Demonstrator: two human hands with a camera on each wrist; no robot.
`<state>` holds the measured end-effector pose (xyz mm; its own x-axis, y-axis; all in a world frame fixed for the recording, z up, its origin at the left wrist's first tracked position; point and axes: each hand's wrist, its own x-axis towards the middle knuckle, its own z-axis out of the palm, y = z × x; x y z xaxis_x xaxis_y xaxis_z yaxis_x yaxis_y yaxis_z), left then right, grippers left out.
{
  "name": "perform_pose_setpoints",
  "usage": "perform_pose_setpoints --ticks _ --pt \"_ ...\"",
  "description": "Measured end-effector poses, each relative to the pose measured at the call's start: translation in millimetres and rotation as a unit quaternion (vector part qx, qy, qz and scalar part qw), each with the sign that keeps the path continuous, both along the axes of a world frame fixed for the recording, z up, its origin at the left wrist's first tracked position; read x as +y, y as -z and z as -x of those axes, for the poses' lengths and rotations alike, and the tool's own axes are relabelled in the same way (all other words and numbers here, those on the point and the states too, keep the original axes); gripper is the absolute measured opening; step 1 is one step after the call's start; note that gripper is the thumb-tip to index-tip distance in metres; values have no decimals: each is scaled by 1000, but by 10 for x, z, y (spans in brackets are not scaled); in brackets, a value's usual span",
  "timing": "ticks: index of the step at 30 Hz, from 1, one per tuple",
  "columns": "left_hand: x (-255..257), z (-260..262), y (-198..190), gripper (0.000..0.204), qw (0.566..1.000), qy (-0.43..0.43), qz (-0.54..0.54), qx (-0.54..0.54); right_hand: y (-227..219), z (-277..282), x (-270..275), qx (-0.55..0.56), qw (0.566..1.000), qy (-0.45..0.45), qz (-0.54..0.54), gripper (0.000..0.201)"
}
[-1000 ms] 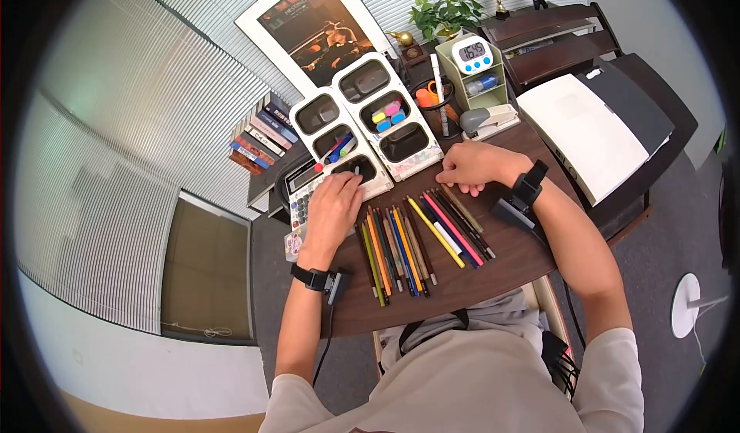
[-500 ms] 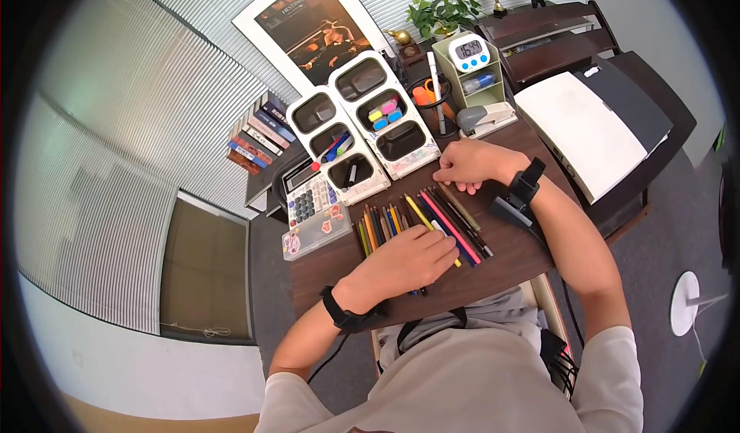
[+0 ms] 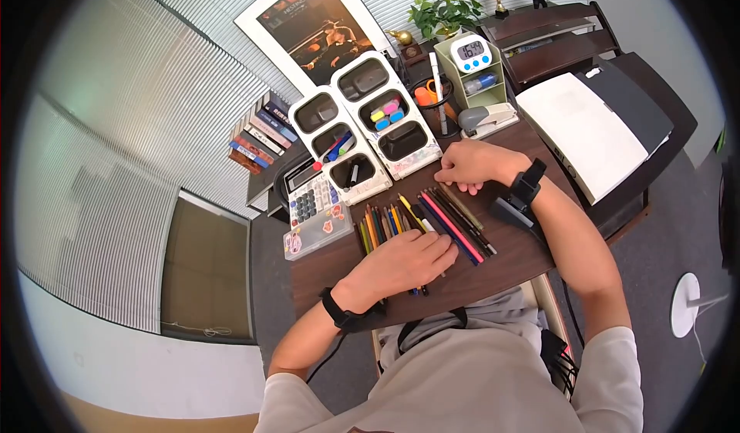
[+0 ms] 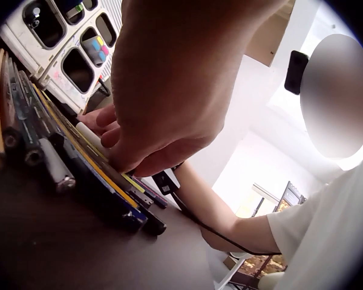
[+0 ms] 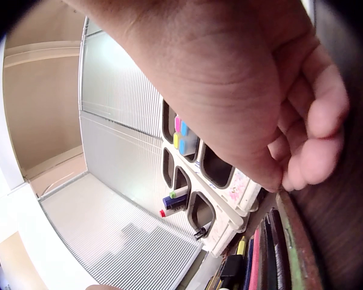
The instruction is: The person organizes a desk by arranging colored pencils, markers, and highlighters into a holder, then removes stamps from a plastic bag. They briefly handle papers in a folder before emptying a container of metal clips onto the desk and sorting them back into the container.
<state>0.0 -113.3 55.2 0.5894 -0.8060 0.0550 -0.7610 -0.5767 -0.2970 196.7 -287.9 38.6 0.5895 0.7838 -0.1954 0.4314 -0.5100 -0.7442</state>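
Note:
My left hand (image 3: pixel 405 263) reaches over the middle of a row of pencils (image 3: pixel 372 225) on the dark desk. Its thumb and fingers pinch a white-barrelled marker (image 4: pixel 91 138), whose white end juts out past the fingertips in the left wrist view. A yellow pencil (image 3: pixel 408 208) lies alongside, partly under the hand. My right hand (image 3: pixel 478 165) rests on the desk with loosely curled fingers, fingertips right at the end of an olive-brown pencil (image 5: pixel 295 248). Beside that pencil lie dark pencils and a pink one (image 3: pixel 447 221).
Behind the pencils stands a white organizer (image 3: pixel 395 172) with dark compartments; some hold pens and colourful highlighters. A calculator (image 3: pixel 312 200) and a stickered clear case (image 3: pixel 316 236) lie at left. A stapler (image 3: pixel 487 118) and a mesh pen cup (image 3: pixel 449 124) stand behind my right hand.
My left hand came from the organizer's front compartment, where a dark pen now stands, back to the pencils. The marker and yellow pencil have shifted slightly left. My right hand stays put.

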Motion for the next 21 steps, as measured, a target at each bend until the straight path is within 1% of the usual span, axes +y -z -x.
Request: perform_pose_setpoints --ticks 3,6,8,9,10,12,16,17,21 --pt "75 26 -32 36 1000 4 -13 1 -10 4 -4 1 1000 1 0 38" --pt "235 63 -96 37 1000 7 19 13 -21 4 -13 4 1000 2 -2 38" --pt "385 109 -185 40 996 -28 79 -36 -11 7 -20 8 1000 2 -4 38" --pt "443 123 -258 38 992 -33 106 -60 -9 5 -17 6 1000 3 1 38" --pt "517 117 -313 38 992 -35 105 -62 -13 3 -7 4 1000 3 6 39" --pt "658 93 -413 37 985 -54 126 -108 1 -8 7 1 1000 -2 10 39" --pt "976 -67 -295 36 977 -82 157 -120 -23 2 -3 -3 1000 -3 11 39" --pt "1022 -121 -242 36 973 -90 176 -116 -23 -1 -7 -4 1000 -2 11 39" --pt "1143 -297 -123 36 972 -106 177 -112 -1 -11 4 4 1000 2 12 39"
